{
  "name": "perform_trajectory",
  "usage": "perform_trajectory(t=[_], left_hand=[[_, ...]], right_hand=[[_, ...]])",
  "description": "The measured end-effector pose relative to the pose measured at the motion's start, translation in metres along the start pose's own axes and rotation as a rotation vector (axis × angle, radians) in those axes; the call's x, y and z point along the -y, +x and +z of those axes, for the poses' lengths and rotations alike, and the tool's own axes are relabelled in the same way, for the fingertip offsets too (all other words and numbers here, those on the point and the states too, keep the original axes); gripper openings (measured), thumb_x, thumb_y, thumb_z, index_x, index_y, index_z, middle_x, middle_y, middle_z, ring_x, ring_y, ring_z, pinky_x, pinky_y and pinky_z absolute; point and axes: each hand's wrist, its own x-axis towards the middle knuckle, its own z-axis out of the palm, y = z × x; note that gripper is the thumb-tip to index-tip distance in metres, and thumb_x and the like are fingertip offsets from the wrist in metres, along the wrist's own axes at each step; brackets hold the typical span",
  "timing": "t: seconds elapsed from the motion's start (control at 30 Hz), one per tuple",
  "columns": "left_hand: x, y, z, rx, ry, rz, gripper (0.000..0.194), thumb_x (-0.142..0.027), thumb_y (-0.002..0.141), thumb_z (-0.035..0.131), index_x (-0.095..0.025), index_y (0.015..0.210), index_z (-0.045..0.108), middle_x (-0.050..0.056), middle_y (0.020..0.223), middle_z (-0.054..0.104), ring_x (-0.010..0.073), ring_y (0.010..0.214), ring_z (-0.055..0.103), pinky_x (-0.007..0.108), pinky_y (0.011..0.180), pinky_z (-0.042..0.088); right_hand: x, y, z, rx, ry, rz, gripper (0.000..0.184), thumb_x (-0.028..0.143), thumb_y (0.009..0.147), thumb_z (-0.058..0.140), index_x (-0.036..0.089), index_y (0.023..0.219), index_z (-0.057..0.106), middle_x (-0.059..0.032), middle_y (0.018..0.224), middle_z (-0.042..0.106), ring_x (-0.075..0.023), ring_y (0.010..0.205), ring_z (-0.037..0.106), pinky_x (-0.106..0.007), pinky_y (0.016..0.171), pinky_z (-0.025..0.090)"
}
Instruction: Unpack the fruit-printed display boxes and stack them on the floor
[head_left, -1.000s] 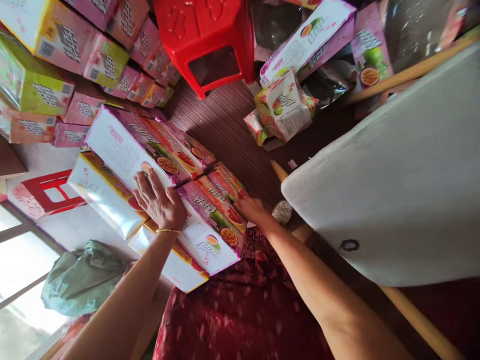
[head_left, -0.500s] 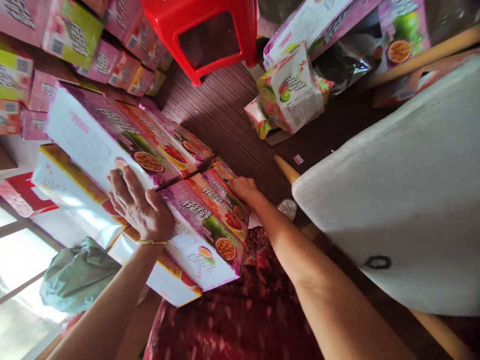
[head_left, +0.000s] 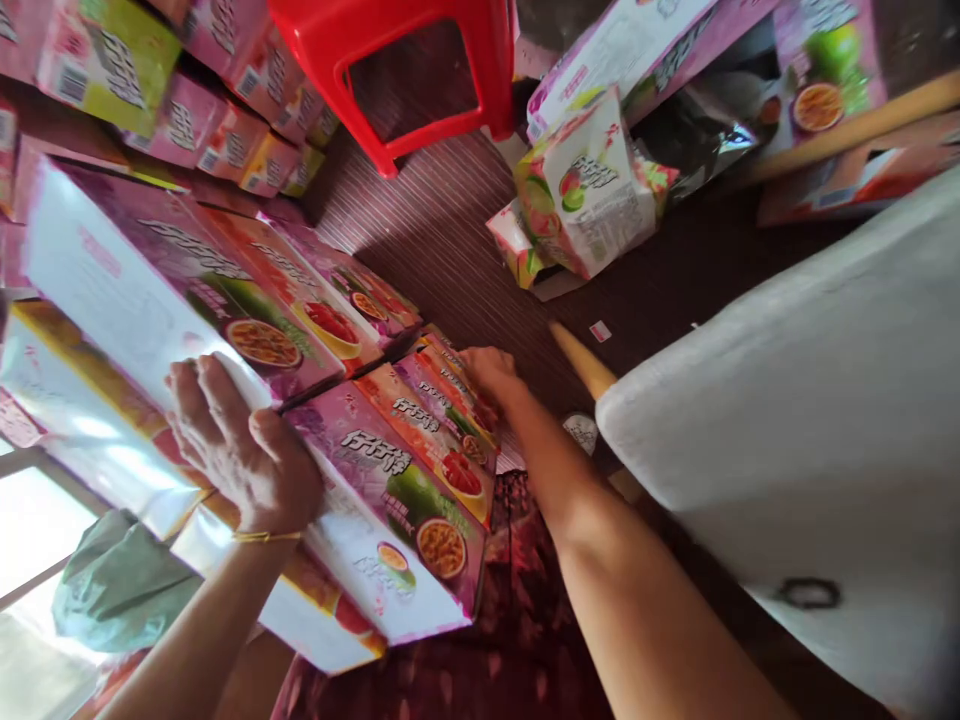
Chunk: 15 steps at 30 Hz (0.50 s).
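A double row of printed snack cartons [head_left: 360, 440], purple and orange with passion fruit and grapefruit pictures, lies across my lap. My left hand [head_left: 244, 450], a thin gold bangle at its wrist, rests flat with fingers stretched on the white side of the nearest purple cartons, over the seam between two of them. At the opposite end of the row my right hand [head_left: 487, 375] is bent around the outermost cartons; its fingertips are partly hidden. Under the left hand, yellow-edged white cartons [head_left: 97, 400] form a lower layer.
A red plastic stool [head_left: 390, 90] stands at the top. Stacked cartons [head_left: 202, 110] fill the upper left. A crumpled fruit-print carton [head_left: 585, 190] lies on the striped floor. To the right is a pale padded board [head_left: 787, 400]; a green bag [head_left: 120, 590] sits lower left.
The cartons and my left hand have shifted left and slightly down in view, and the row appears larger. My right hand stays at the far end. The camera has also moved slightly.
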Motion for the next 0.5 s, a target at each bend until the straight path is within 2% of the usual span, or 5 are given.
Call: perform_trajectory(t=[0.1,0.23,0.37,0.43,0.5], left_hand=[[0.004,0.001,0.0,-0.005,-0.004,0.059,0.073,-0.057,0.099,0.02,-0.012,0.156,0.027,0.017,0.161,0.028,0.0282,0.15,0.023,0.047,0.122,0.019],[0.004,0.001,0.001,0.004,-0.017,0.067,0.073,-0.056,0.099,0.021,-0.009,0.156,0.027,0.021,0.16,0.027,0.0295,0.15,0.022,0.048,0.122,0.018],[-0.001,-0.001,0.0,0.026,-0.025,0.021,0.074,-0.056,0.098,0.024,-0.01,0.156,0.027,0.02,0.161,0.025,0.0306,0.151,0.02,0.05,0.122,0.016],[-0.004,-0.002,-0.001,0.024,-0.032,0.011,0.071,-0.054,0.098,0.025,-0.014,0.157,0.026,0.016,0.162,0.025,0.0296,0.151,0.02,0.05,0.122,0.016],[-0.005,-0.002,-0.003,0.024,-0.035,0.008,0.067,-0.05,0.098,0.026,-0.022,0.158,0.023,0.008,0.164,0.023,0.0276,0.151,0.019,0.048,0.123,0.016]], right_hand=[[0.003,0.03,0.013,0.054,0.004,-0.054,0.048,0.039,0.102,0.029,0.017,0.12,0.068,-0.0164,0.123,0.066,-0.0289,0.117,0.06,-0.039,0.093,0.047],[-0.026,-0.031,0.031,0.17,-0.038,-0.017,0.045,0.038,0.102,0.033,0.017,0.115,0.07,-0.0178,0.114,0.069,-0.0289,0.11,0.064,-0.039,0.09,0.048],[-0.055,-0.104,0.024,0.234,-0.084,0.064,0.035,0.031,0.101,0.043,0.017,0.106,0.075,-0.0167,0.103,0.072,-0.0276,0.103,0.068,-0.034,0.085,0.049],[-0.06,-0.107,0.017,0.182,-0.088,0.1,0.039,0.031,0.103,0.038,0.016,0.108,0.074,-0.0173,0.104,0.072,-0.0266,0.102,0.068,-0.033,0.085,0.049],[-0.058,-0.082,0.014,0.095,-0.079,0.129,0.046,0.034,0.105,0.029,0.016,0.116,0.07,-0.0179,0.109,0.07,-0.0265,0.105,0.067,-0.035,0.086,0.048]])
